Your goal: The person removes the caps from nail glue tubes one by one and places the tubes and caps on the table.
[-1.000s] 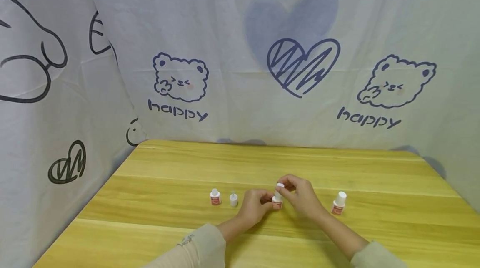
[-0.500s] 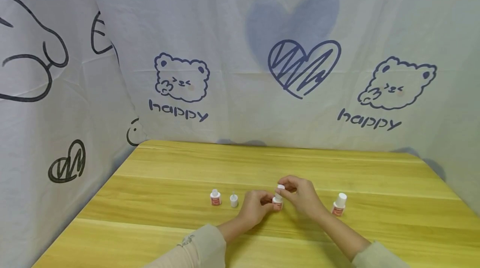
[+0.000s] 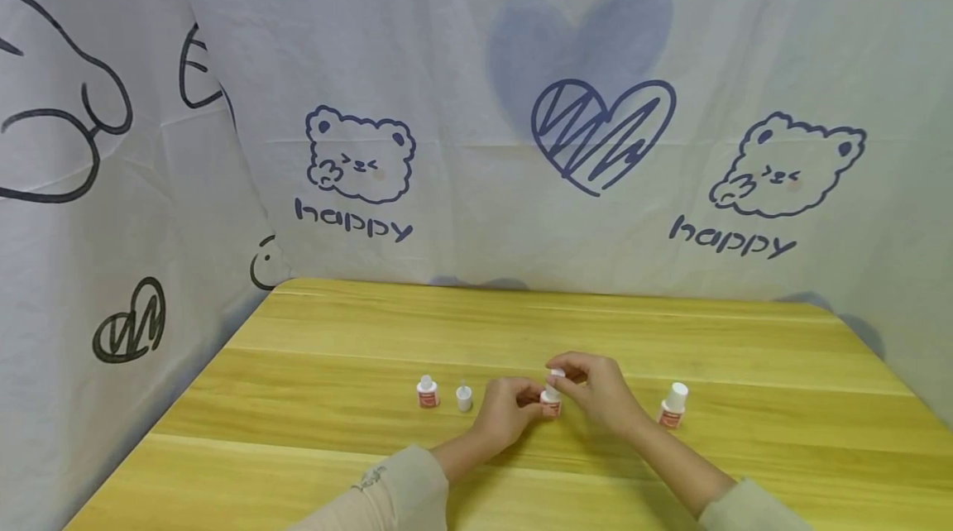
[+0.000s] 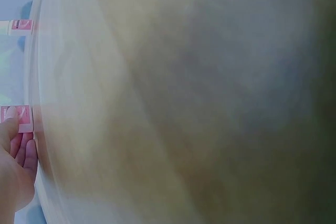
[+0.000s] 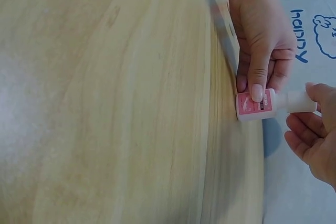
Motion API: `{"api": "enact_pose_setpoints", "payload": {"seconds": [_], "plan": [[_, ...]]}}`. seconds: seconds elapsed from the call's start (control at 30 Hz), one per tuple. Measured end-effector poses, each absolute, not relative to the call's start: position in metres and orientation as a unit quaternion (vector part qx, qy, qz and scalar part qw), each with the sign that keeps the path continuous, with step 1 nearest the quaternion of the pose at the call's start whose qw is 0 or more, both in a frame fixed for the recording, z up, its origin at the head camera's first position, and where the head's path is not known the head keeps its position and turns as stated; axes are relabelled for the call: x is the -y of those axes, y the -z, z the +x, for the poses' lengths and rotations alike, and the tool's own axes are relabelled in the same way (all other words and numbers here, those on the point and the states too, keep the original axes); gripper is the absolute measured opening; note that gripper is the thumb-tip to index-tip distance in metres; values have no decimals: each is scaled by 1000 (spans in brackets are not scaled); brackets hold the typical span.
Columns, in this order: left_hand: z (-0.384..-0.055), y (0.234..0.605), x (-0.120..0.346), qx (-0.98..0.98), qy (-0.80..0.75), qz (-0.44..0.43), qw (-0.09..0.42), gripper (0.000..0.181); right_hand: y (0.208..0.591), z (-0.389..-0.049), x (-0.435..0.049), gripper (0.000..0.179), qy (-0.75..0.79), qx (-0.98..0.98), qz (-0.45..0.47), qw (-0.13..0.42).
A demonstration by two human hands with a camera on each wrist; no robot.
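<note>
In the head view my left hand [image 3: 506, 415] holds a small white bottle [image 3: 551, 405] with a pink-red label, upright on the wooden table. Its thumb lies across the label in the right wrist view. My right hand [image 3: 599, 386] pinches the bottle's white cap [image 5: 302, 102] between thumb and fingers. A short piece of neck shows between cap and bottle. Left of my hands stands a similar uncapped bottle [image 3: 428, 393], its nozzle bare. Beside it a loose white cap [image 3: 464, 398] sits upside down, a thin stem pointing up. The left wrist view shows little of the hold.
A third, capped bottle [image 3: 672, 405] stands on the table [image 3: 357, 324] to the right of my right hand. Behind the table hangs a pale cloth [image 3: 476, 217] printed with bears and hearts, and more cloth covers the left side.
My right hand's fingers have shifted slightly on the cap, and the cap's top sits a touch lower. The left hand keeps hold of the bottle; the other bottles and loose cap stay put.
</note>
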State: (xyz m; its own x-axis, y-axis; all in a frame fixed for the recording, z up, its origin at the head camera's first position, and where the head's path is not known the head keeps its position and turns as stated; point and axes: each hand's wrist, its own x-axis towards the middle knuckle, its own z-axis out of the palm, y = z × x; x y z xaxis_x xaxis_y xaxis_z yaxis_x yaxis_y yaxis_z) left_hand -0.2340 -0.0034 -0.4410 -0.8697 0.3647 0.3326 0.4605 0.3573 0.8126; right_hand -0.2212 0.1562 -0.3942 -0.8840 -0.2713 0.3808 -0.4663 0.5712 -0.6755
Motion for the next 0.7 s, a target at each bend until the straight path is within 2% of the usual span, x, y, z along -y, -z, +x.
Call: {"api": "enact_pose_setpoints", "payload": {"seconds": [0.7], "plan": [[-234, 442, 2, 813, 525, -249, 45, 14, 393, -221, -158, 20, -429, 875, 204, 98]]}}
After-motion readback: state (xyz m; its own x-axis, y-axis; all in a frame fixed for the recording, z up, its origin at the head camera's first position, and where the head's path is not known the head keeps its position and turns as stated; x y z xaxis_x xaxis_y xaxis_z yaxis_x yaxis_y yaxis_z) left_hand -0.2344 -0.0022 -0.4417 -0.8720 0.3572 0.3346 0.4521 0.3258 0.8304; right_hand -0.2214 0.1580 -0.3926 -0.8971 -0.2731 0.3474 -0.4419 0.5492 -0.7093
